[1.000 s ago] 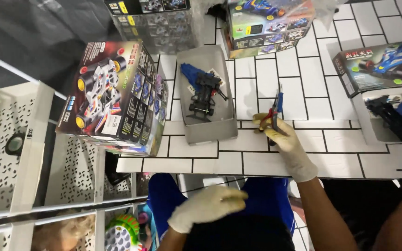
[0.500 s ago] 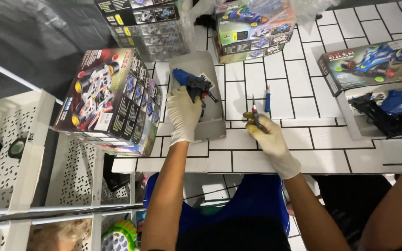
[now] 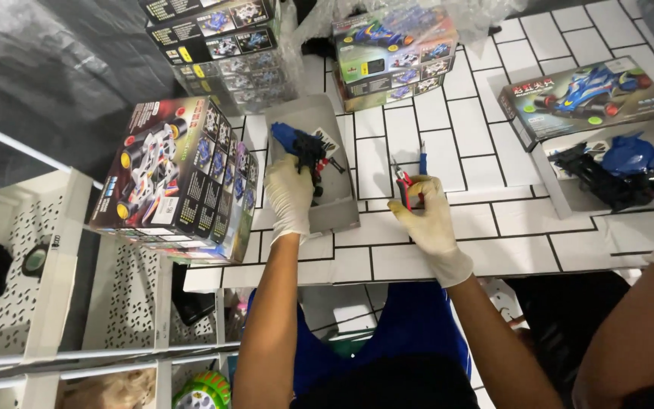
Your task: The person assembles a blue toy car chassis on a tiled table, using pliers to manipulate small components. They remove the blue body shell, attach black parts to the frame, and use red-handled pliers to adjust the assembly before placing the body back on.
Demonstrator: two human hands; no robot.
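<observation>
My left hand (image 3: pixel 289 194), in a white glove, rests inside a grey open box (image 3: pixel 340 216) and touches the black and blue toy car parts (image 3: pixel 306 149) lying in it. My right hand (image 3: pixel 427 216), also gloved, grips small pliers with red and blue handles (image 3: pixel 409 179) over the white tiled table (image 3: pixel 493 220). The pliers point away from me, beside the grey box.
Boxed toy car kits stand around: a big one (image 3: pixel 175 182) at left, a stack (image 3: pixel 213 45) behind it, another (image 3: pixel 395 49) at the back, one (image 3: pixel 584 95) at right. Another person's arm (image 3: pixel 637 333) and a tray of blue and black parts (image 3: pixel 615 170) are at right. White shelving (image 3: pixel 54 280) lies left.
My left hand rose from my lap into the grey box and now rests on the car parts. My right hand with the pliers stayed near the box, shifting slightly left.
</observation>
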